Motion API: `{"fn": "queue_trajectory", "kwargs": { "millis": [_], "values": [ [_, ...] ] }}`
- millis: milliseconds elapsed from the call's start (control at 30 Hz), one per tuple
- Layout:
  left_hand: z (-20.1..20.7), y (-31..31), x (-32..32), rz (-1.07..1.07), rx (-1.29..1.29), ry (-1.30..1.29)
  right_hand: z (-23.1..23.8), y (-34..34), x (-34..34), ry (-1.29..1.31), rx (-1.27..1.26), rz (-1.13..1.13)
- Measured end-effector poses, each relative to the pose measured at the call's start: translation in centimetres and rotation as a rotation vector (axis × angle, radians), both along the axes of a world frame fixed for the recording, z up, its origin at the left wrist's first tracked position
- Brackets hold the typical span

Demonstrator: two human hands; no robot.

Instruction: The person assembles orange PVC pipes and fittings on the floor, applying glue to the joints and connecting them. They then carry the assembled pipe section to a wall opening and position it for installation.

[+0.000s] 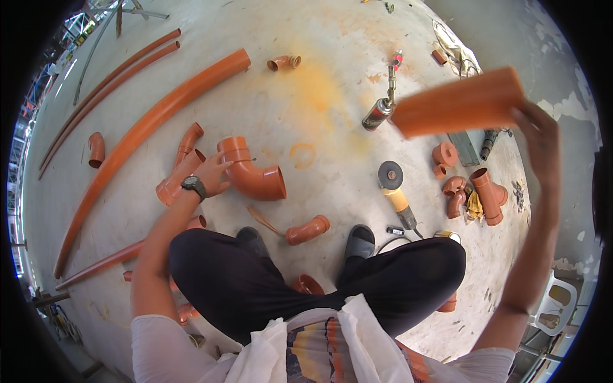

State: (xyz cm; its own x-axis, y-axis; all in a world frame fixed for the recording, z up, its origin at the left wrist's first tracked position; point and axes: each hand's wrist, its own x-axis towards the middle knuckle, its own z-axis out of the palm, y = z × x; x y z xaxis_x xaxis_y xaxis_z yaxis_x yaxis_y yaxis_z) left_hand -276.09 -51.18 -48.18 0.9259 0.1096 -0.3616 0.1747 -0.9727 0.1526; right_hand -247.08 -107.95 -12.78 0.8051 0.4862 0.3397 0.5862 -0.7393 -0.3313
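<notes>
Fingers of the raised right hand [535, 126] grip one end of a blurred orange pipe section [458, 103] above the floor [338, 198]; the left hand [211, 177], fingers spread, is at an orange pipe elbow [252, 175], contact unclear. Farther out, a torch-topped gas canister [377, 116] hides its contents, its label unreadably small.

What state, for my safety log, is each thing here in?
Pipe piece: raised, blurred
Right hand: gripping pipe piece
Large elbow: set down
Left hand: open, at large elbow
Angle grinder: lying down, disc fitted
Gas canister: torch head fitted; lit or not, unclear
Wristwatch: worn
</notes>
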Motion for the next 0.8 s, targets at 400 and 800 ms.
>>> {"fn": "queue_trajectory", "kwargs": {
  "millis": [400,800],
  "values": [
    [6.3,2.0,6.7,0.789,-0.139,0.781,-15.4,28.1,0.6,0.071,-0.248,0.304],
    [-9.0,-7.9,6.9,1.758,-0.588,0.241,-21.3,26.7,1.5,0.169,-0.296,0.278]
  ]
}}
